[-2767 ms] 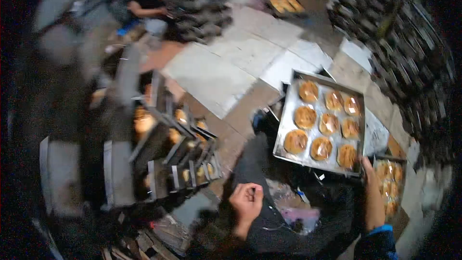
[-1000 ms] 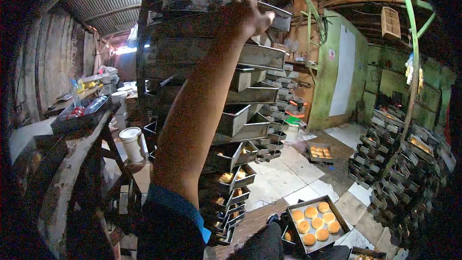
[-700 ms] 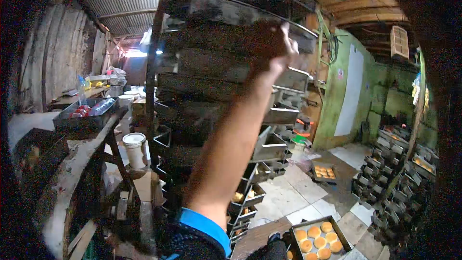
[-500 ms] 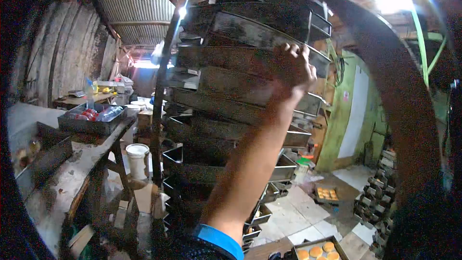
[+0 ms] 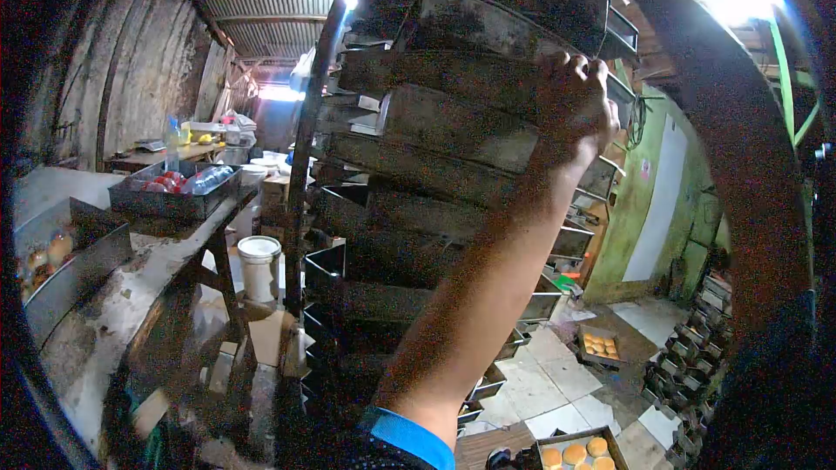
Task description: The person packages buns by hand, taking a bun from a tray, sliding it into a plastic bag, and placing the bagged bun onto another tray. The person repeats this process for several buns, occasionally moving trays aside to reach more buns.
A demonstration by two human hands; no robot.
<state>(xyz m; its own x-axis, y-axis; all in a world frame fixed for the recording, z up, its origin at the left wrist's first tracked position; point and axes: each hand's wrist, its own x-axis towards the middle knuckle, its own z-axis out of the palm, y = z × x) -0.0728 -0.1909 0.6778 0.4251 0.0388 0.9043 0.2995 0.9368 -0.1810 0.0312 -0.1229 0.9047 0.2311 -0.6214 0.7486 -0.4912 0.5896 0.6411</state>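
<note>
A tall stack of dark, worn metal baking trays (image 5: 461,113) fills the middle of the head view, its layers set at slightly different angles. My left hand (image 5: 576,104), at the end of an arm with a blue cuff, has its fingers curled over the upper edge of one tray on the stack's right side. Its thumb shows at the right, while the palm is turned away from me. My right arm (image 5: 749,165) arches up along the right side in deep shadow. It runs out at the top of the view, so the hand there is hidden.
A worn bench (image 5: 165,278) at left holds a tray of bottles (image 5: 178,194) and a deeper tray (image 5: 78,265). A white bucket (image 5: 259,270) stands behind it. On the floor are a tray of buns (image 5: 601,348), another nearer one (image 5: 575,454), and stacked tins (image 5: 692,357).
The view has shifted, so the stack, my left hand and my right arm appear farther right. My left hand keeps its hold on the tray edge.
</note>
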